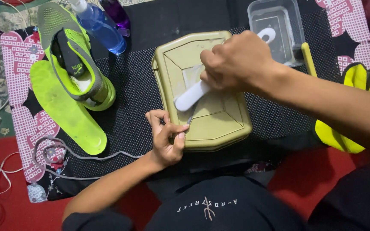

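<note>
Right hand: my right hand (236, 60) was closed around the white brush (192, 96), gripping its upper part, while the lower end lay on the olive-green tray (219, 124).
Left hand: my left hand (165, 137) was at 7 o'clock from the tray, the thumb and fingers pinched on a thin grey lace end (189, 120) at the tray's near edge.
Tray: it lay upside down, as it seemed, on the black mesh mat (129, 98), in the middle of the view.
Shoe: a neon-green shoe (78, 64) stood at 10 o'clock from the tray, well apart from both hands.
Insole: a neon-green insole (67, 109) lay just beside the shoe, at its 7 o'clock.
Bottles: a blue spray bottle (101, 28) and a purple bottle (116, 13) were at 11 o'clock.
Container: a clear plastic container (275, 25) was at 1 o'clock, behind my right hand.
Second shoe: another yellow-green shoe (347, 107) was at 3 o'clock, partly hidden by my right arm.
</note>
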